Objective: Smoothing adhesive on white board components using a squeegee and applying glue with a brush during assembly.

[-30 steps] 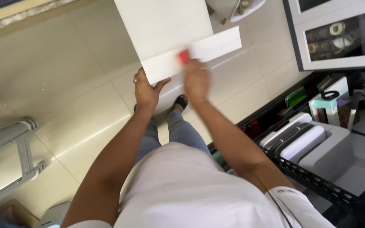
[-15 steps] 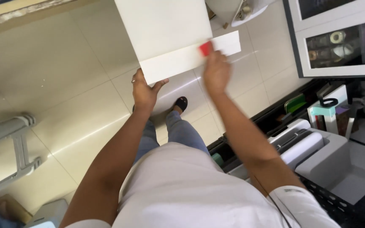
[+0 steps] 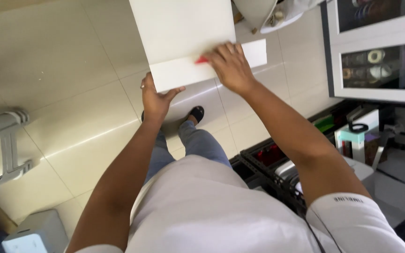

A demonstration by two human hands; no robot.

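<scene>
Black crates (image 3: pixel 268 161) beside white board (image 3: pixel 183 33)

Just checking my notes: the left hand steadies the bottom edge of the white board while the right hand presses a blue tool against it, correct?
Not quite. In the head view the tool under the right hand is red, not blue. The rest holds: the left hand steadies the bottom edge of the white board.

Craft workshop: glass-fronted cabinet (image 3: pixel 383 65) of tape rolls, tiled floor (image 3: pixel 62 93), stocked crates (image 3: pixel 277 164).
</scene>
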